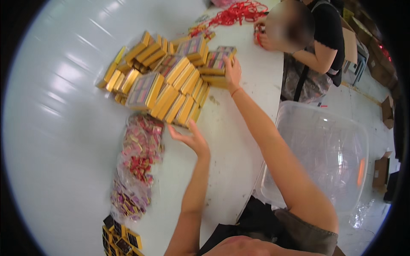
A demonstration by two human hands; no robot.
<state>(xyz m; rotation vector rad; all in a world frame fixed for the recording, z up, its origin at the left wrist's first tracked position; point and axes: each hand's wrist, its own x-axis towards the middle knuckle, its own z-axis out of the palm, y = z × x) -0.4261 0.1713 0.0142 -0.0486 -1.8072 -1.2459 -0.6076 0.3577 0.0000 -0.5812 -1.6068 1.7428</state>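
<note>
A large pile of flat gold boxes with clear lids (179, 70) rests on the white table, small pink and purple pieces showing through some lids. My right hand (233, 73) lies against the right end of the pile, fingers stretched along the side of a gold box (215, 64). Below the front of the pile is my left hand (193, 140), thumb and fingers spread and nothing between them. Its fingertips come close to the lowest boxes; whether they touch cannot be made out.
Clear bags of small wrapped pieces (143, 145) lie left of my left arm, with dark gold-edged boxes (121, 239) nearer me. Another person (326, 51) handles red ribbon (241, 13) at the table's far side. A translucent plastic bin (324, 149) stands to the right.
</note>
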